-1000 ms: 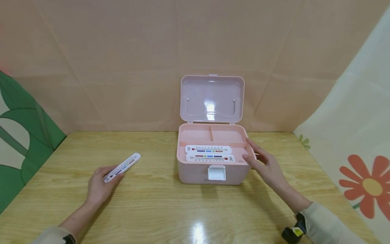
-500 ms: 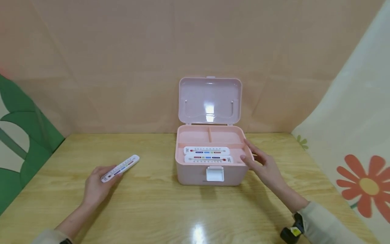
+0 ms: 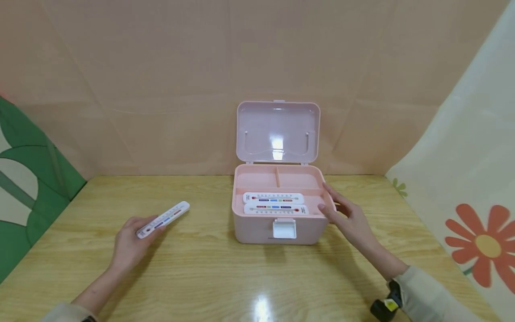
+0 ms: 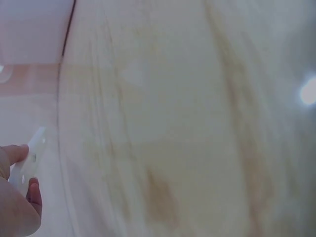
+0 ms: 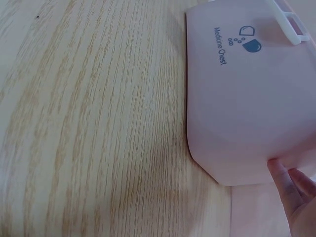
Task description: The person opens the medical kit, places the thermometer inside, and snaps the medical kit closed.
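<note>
An opened pink medicine box (image 3: pixel 257 230) stands on the table, its lid (image 3: pixel 277 129) upright behind it. In the front compartment of its tray lie two white thermometers, the rear thermometer (image 3: pixel 273 198) and the front thermometer (image 3: pixel 275 209), side by side. To the box's left, my left hand (image 3: pixel 132 241) pinches another white thermometer (image 3: pixel 162 219) by its lower end, scale side up. My right hand (image 3: pixel 352 219) holds the box at its right side, thumb at the rim. The right wrist view shows fingers (image 5: pixel 286 185) against the outer wall, printed "Medicine Chest".
Two rear compartments (image 3: pixel 297 176) of the tray show only their pink floors. A white latch (image 3: pixel 284 228) hangs at the box's front. The wooden table (image 3: pixel 201 277) meets a beige cloth backdrop (image 3: pixel 161 89) behind the box, with patterned cloth at both sides.
The thermometer in my left hand has shifted slightly right and up since half a second ago. My right hand keeps its place on the box.
</note>
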`<state>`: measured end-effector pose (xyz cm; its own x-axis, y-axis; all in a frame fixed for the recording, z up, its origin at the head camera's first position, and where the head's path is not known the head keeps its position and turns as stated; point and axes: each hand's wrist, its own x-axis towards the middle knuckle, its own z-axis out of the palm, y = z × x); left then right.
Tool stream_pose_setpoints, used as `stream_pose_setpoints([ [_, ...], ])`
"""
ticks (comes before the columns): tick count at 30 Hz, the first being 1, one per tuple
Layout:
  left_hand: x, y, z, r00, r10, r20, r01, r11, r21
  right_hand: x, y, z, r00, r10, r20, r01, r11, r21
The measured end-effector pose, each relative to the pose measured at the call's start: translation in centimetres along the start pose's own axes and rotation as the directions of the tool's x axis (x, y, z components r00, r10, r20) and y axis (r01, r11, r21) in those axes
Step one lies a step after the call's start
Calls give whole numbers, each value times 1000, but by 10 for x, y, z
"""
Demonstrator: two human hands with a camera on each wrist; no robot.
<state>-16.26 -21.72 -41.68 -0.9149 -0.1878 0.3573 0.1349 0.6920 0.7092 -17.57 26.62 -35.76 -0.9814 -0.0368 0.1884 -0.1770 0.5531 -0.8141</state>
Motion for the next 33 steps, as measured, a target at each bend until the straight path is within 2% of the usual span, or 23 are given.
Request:
stream_pose_setpoints([
  [3, 0, 4, 0, 1000, 19, -4, -19, 1000, -2, 0, -1, 0, 1000, 6, 5, -6, 1000, -2],
  [10, -1, 11, -1, 1000, 4, 5, -4, 1000, -3, 0, 0, 0, 1000, 2, -1, -2, 1000, -5],
  [23, -1, 24, -3, 999, 39, -8, -40, 999, -26, 0, 1, 1, 1000, 21, 10, -21, 1000, -9],
  [33, 0, 35, -5, 999, 40, 1, -40, 998, -56, 0, 1, 1, 1000, 6, 8, -6, 1000, -8],
])
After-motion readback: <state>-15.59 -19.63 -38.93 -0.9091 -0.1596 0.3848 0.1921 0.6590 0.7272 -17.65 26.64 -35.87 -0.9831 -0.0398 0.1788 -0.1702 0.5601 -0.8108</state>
